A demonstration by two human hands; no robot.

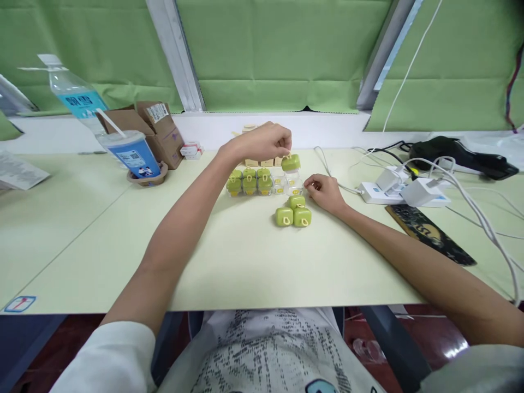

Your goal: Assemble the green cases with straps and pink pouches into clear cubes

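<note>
Pinched by its small yellow ring, a green lid (290,162) hangs from my left hand (275,141) above the clear containers (294,185). Just right of those containers rests my right hand (323,191), its thumb and fingertips close together beside the end container; what they hold, if anything, is too small to tell. Several containers with green lids (249,183) stand in two rows to the left of the clear ones. Nearer the front, three loose green lids (302,216) with yellow rings lie grouped on the table (229,262).
A blue cup (137,157), a tilted bottle (79,98) and an open cardboard box (164,134) stand at the back left. Right of my right hand are a power strip (370,192) with white plugs and cables, a dark patterned strip (429,232) and a black device (458,155).
</note>
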